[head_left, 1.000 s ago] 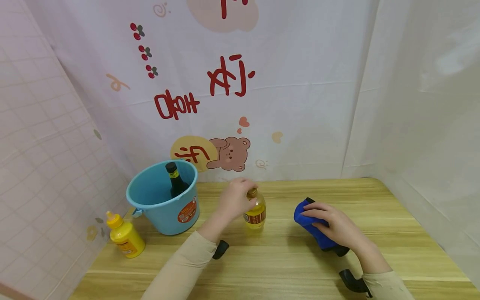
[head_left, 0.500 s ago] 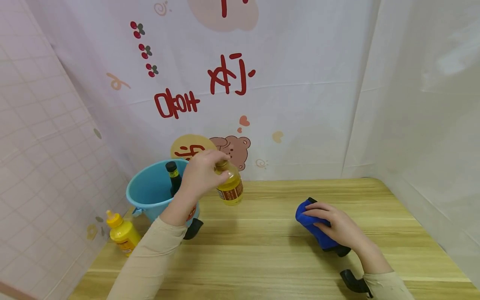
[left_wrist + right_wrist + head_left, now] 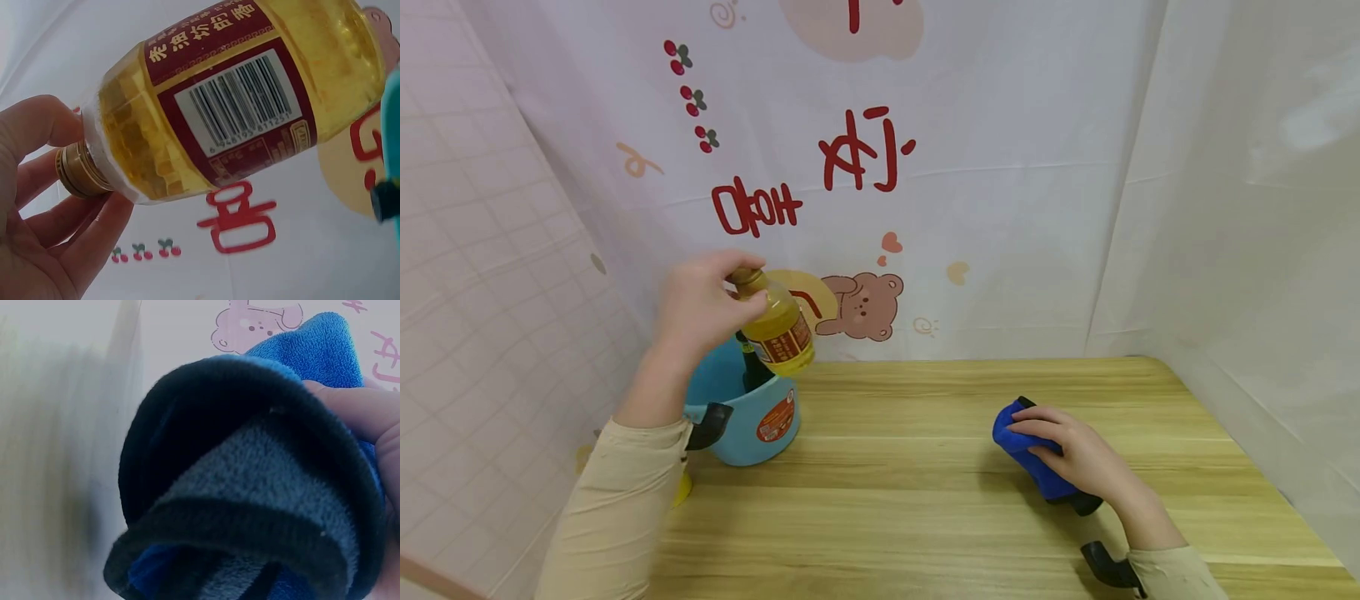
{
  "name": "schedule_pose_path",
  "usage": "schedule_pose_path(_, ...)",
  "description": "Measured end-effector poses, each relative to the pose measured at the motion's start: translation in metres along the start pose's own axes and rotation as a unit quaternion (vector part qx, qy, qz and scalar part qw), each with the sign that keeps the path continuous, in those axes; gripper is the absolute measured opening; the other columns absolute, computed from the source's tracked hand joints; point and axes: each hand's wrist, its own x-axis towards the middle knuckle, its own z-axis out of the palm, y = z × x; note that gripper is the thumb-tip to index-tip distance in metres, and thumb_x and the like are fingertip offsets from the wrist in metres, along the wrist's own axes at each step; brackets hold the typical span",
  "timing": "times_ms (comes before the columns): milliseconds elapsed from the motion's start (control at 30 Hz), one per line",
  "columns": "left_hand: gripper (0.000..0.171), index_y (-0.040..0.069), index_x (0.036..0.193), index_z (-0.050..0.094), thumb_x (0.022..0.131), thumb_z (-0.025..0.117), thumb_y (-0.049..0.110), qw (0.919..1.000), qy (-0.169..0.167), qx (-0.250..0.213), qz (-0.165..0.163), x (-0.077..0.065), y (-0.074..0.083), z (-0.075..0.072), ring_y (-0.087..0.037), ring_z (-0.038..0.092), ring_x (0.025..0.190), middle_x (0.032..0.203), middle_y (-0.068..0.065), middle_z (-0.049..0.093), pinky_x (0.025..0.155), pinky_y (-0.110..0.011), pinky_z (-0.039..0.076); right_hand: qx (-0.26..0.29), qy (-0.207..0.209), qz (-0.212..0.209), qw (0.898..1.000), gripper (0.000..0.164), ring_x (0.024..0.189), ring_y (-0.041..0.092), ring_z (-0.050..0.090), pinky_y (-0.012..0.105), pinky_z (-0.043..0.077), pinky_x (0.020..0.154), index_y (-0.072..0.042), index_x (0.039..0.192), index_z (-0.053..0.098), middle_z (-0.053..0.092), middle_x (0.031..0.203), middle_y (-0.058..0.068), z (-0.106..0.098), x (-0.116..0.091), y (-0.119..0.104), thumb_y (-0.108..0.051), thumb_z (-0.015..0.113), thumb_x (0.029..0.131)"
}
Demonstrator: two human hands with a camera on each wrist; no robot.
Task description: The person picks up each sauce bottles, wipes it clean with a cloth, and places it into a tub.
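My left hand (image 3: pixel 707 300) grips a bottle of yellow oil (image 3: pixel 782 333) by its gold cap and neck, tilted, in the air over the light blue bucket (image 3: pixel 752 437). In the left wrist view the oil bottle (image 3: pixel 231 94) shows a dark red label with a barcode, and fingers circle the cap (image 3: pixel 78 169). A dark bottle (image 3: pixel 756 367) leans inside the bucket, partly hidden. At the right, my right hand (image 3: pixel 1078 450) holds a folded blue cloth (image 3: pixel 1030 458) with black edging on the table. The cloth's rolled black-and-blue end (image 3: pixel 250 469) fills the right wrist view.
A yellow squeeze bottle (image 3: pixel 682 489) stands left of the bucket, mostly hidden behind my left arm. The wooden table (image 3: pixel 887 492) meets a printed white curtain (image 3: pixel 1015 208) at the back, with more curtain on both sides.
My left hand has lifted the oil bottle off the table and carried it up and left to the bucket, tilting it. The right hand and cloth have hardly moved.
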Motion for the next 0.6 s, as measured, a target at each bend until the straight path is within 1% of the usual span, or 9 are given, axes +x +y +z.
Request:
schedule_pose_path(100, 0.029, 0.001, 0.11, 0.072, 0.083, 0.072, 0.008, 0.9996, 0.016, 0.024, 0.002, -0.001, -0.008, -0.014, -0.029, 0.065, 0.082, 0.093, -0.016, 0.072, 0.071, -0.047, 0.054, 0.002, 0.0, -0.003, 1.0, 0.056, 0.107, 0.027, 0.063, 0.03, 0.054, 0.084, -0.014, 0.119, 0.071, 0.064, 0.122, 0.004, 0.0, -0.001, 0.0, 0.012, 0.082, 0.07)
schedule_pose_path(167, 0.028, 0.002, 0.11, 0.073, 0.083, 0.072, 0.009, 0.999, 0.018, 0.039, -0.009, -0.002, -0.014, -0.022, -0.03, 0.064, 0.083, 0.092, -0.015, 0.072, 0.071, -0.047, 0.052, 0.004, 0.001, -0.006, 1.0, 0.056, 0.107, 0.027, 0.063, 0.025, 0.052, 0.086, -0.014, 0.119, 0.071, 0.064, 0.122, 0.004, 0.001, -0.001, 0.0, 0.012, 0.082, 0.07)
schedule_pose_path(233, 0.029, 0.002, 0.111, 0.072, 0.083, 0.072, 0.01, 0.9981, 0.011, 0.055, -0.028, -0.003, -0.02, -0.027, -0.032, 0.063, 0.085, 0.093, -0.016, 0.071, 0.071, -0.047, 0.05, 0.006, 0.003, -0.008, 1.0, 0.057, 0.107, 0.027, 0.063, 0.019, 0.048, 0.089, -0.014, 0.119, 0.071, 0.064, 0.122, 0.004, 0.001, -0.001, 0.0, 0.012, 0.082, 0.069)
schedule_pose_path(300, 0.03, 0.001, 0.111, 0.072, 0.082, 0.073, 0.011, 0.9966, -0.003, 0.067, -0.049, -0.003, -0.026, -0.031, -0.034, 0.061, 0.087, 0.095, -0.018, 0.07, 0.071, -0.048, 0.049, 0.006, 0.006, -0.009, 1.0, 0.058, 0.107, 0.027, 0.063, 0.015, 0.045, 0.092, -0.014, 0.118, 0.071, 0.064, 0.122, 0.004, 0.001, -0.001, 0.0, 0.013, 0.082, 0.068)
schedule_pose_path(367, 0.031, 0.0, 0.111, 0.071, 0.082, 0.073, 0.011, 0.9944, -0.022, 0.075, -0.071, -0.003, -0.033, -0.032, -0.036, 0.059, 0.09, 0.097, -0.019, 0.069, 0.074, -0.05, 0.049, 0.006, 0.007, -0.01, 1.0, 0.058, 0.107, 0.027, 0.063, 0.013, 0.044, 0.092, -0.014, 0.118, 0.071, 0.064, 0.122, 0.005, 0.002, -0.002, 0.0, 0.013, 0.082, 0.068)
schedule_pose_path(467, 0.034, -0.001, 0.113, 0.069, 0.082, 0.073, 0.012, 0.9895, -0.054, 0.09, -0.1, -0.002, -0.043, -0.033, -0.04, 0.057, 0.093, 0.101, -0.023, 0.067, 0.075, -0.054, 0.05, 0.003, 0.005, -0.009, 1.0, 0.058, 0.107, 0.027, 0.063, 0.017, 0.047, 0.09, -0.014, 0.118, 0.071, 0.064, 0.122, 0.005, 0.002, -0.002, 0.0, 0.013, 0.083, 0.068)
schedule_pose_path(600, 0.035, -0.002, 0.114, 0.067, 0.082, 0.073, 0.012, 0.982, -0.097, 0.109, -0.12, 0.004, -0.061, -0.029, -0.042, 0.056, 0.093, 0.103, -0.024, 0.066, 0.074, -0.055, 0.051, 0.0, 0.004, -0.007, 1.0, 0.057, 0.107, 0.026, 0.063, 0.024, 0.051, 0.087, -0.014, 0.118, 0.071, 0.064, 0.121, 0.004, 0.003, -0.003, -0.001, 0.012, 0.083, 0.068)
